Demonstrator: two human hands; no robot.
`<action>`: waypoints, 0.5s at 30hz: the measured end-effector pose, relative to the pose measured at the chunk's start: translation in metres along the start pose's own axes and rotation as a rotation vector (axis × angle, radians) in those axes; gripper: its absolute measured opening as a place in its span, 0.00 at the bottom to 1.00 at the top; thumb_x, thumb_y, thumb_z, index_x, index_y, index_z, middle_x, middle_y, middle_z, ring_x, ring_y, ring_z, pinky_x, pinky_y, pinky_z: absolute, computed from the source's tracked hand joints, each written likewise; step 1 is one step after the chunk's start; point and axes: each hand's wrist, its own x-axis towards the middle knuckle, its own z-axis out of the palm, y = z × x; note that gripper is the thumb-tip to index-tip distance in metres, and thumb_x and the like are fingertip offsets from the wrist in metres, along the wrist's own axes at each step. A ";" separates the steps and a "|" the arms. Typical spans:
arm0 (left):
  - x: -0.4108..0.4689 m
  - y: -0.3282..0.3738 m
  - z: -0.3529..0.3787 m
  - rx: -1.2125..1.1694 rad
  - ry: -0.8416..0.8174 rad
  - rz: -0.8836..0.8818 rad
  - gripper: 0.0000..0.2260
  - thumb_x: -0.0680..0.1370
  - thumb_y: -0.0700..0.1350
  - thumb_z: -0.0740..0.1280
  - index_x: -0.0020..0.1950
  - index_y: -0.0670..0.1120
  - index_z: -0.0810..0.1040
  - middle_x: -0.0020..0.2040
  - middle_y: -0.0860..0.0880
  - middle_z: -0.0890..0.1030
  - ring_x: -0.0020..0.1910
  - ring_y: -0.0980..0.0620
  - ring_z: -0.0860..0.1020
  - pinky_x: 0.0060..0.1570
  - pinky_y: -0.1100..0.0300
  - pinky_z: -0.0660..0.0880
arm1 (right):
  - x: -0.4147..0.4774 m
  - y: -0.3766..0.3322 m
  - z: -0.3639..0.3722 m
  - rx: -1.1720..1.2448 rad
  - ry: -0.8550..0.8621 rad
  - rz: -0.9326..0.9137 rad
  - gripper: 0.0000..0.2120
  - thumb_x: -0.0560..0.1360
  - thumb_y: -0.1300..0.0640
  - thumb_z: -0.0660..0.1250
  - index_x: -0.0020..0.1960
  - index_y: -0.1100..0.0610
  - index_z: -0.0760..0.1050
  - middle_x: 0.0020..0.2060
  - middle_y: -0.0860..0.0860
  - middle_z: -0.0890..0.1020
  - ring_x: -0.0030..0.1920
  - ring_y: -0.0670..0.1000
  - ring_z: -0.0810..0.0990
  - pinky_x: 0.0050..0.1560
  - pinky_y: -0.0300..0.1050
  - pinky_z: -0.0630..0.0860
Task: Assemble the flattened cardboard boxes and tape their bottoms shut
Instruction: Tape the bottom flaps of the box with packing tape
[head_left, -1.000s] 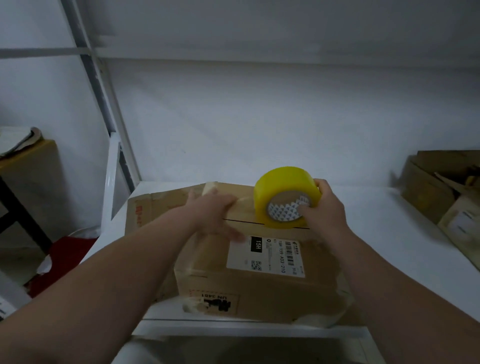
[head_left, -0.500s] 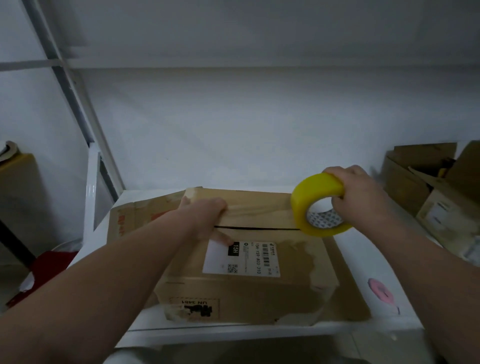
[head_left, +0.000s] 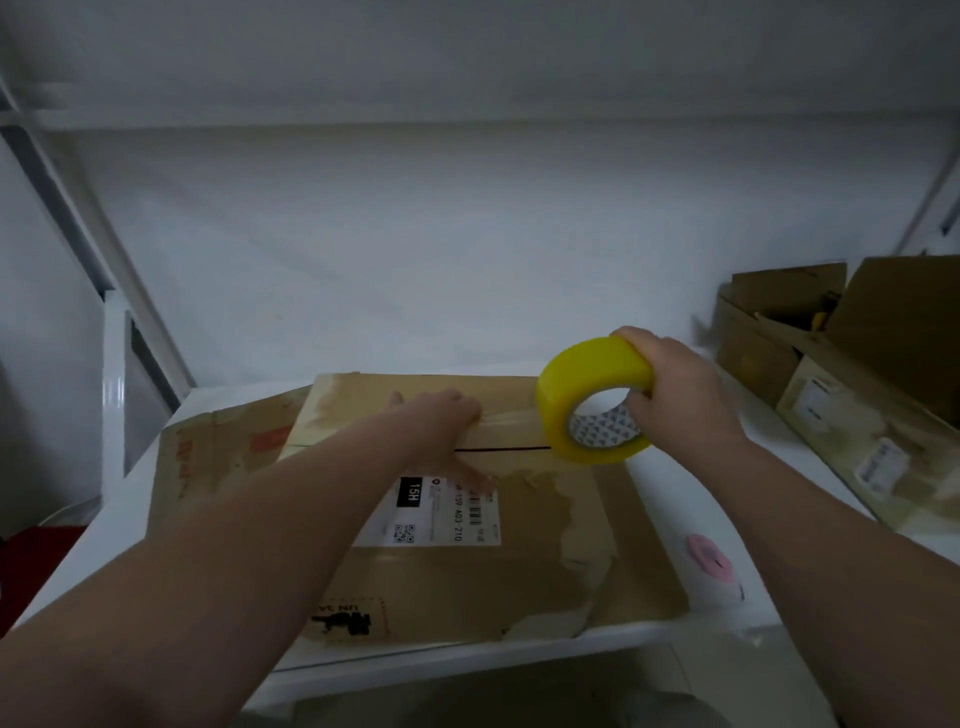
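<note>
An assembled cardboard box (head_left: 540, 525) stands on the white table (head_left: 779, 499) with its flaps facing up and a white shipping label on the near flap. My left hand (head_left: 441, 431) presses flat on the flap seam, pinning the end of a clear tape strip. My right hand (head_left: 675, 389) grips the yellow tape roll (head_left: 592, 397) at the right end of the seam, fingers through its core. A stretch of tape runs between the two hands above the dark seam line.
A flattened cardboard sheet (head_left: 223, 457) lies under the box at the left. Several opened cardboard boxes (head_left: 841, 395) crowd the table's right side. A pink round sticker (head_left: 709, 561) lies on the table near my right forearm. The wall is close behind.
My right hand has pulled the tape roll rightward along the seam, from the box's middle to its right end. My left hand stayed pressed on the flaps.
</note>
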 end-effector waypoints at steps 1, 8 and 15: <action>-0.001 0.000 -0.001 0.015 -0.010 -0.004 0.37 0.63 0.70 0.71 0.66 0.53 0.67 0.63 0.53 0.70 0.64 0.47 0.70 0.67 0.35 0.57 | 0.002 0.005 -0.005 -0.077 -0.036 -0.009 0.29 0.70 0.67 0.64 0.69 0.48 0.69 0.57 0.57 0.75 0.55 0.61 0.76 0.49 0.51 0.74; -0.001 0.002 -0.001 -0.008 -0.010 -0.002 0.42 0.65 0.68 0.71 0.73 0.56 0.61 0.68 0.54 0.66 0.69 0.48 0.66 0.69 0.37 0.54 | -0.019 0.036 0.008 -0.314 -0.263 0.075 0.30 0.72 0.66 0.62 0.70 0.45 0.65 0.59 0.53 0.71 0.56 0.58 0.74 0.44 0.48 0.73; -0.001 0.001 0.000 -0.022 -0.013 -0.014 0.42 0.65 0.69 0.70 0.74 0.57 0.59 0.69 0.54 0.64 0.69 0.48 0.65 0.68 0.38 0.54 | -0.030 0.038 0.022 -0.326 -0.297 0.139 0.29 0.74 0.65 0.63 0.70 0.45 0.62 0.60 0.52 0.69 0.57 0.56 0.72 0.42 0.46 0.70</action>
